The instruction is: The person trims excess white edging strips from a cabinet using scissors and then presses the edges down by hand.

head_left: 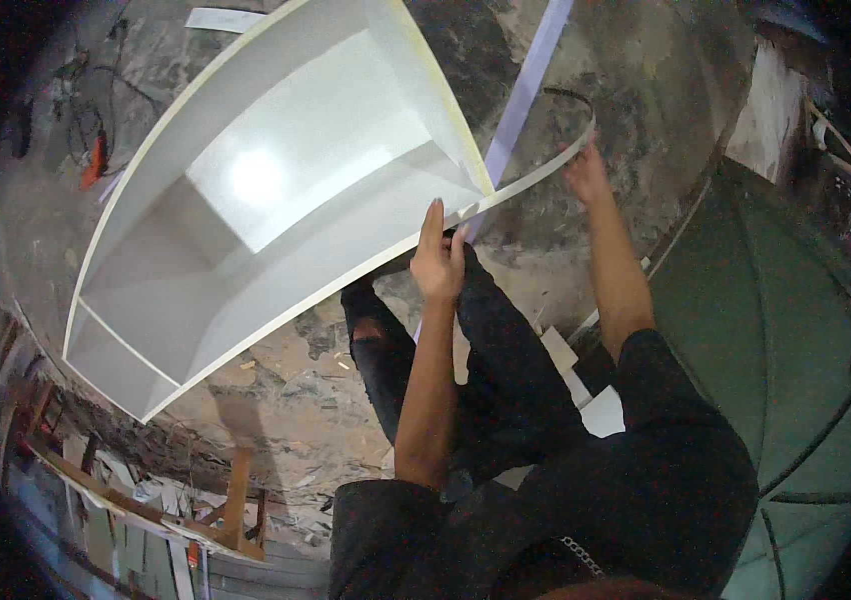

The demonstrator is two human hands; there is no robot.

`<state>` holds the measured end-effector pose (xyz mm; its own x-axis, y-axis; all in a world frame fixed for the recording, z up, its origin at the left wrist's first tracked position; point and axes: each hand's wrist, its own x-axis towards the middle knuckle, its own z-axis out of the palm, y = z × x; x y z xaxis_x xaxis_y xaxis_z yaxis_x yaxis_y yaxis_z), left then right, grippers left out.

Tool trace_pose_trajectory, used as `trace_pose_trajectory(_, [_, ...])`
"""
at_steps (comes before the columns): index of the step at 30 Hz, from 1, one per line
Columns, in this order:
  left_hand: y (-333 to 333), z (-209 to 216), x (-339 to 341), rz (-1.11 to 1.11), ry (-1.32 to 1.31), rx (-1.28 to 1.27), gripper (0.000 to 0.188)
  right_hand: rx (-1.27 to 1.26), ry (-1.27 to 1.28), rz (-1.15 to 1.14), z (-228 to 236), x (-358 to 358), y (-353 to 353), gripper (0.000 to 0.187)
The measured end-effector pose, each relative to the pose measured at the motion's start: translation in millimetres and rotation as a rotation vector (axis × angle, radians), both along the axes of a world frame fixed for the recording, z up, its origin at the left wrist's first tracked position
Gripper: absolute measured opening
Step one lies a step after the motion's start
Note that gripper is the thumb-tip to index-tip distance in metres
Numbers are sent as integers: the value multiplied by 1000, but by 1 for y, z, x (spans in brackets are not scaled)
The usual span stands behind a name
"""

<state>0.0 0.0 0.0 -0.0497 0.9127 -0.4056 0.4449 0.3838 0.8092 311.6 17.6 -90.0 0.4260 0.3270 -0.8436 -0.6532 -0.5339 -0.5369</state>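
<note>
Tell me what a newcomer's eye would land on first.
First comes the large white open cabinet at upper left, with bright glare inside. Next is the pale strip curving out past its right corner, held by the right hand, while the left hand is at the cabinet's edge. Third is a small orange object on the floor, far left.
</note>
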Motion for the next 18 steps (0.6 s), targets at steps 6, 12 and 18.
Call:
trace_pose_trajectory(6, [-84,42,-123,16,332,-81,27,-244,-85,220,8,38,-87,64])
trace_pose_trajectory(12, [-251,103,-302,488,523,40,60,275,-953,1801,56,-28,-154,43])
trace_pose_trajectory(18, [-429,117,-391,955,536,-6,51,-98,-331,1893,61,-178,-101,32])
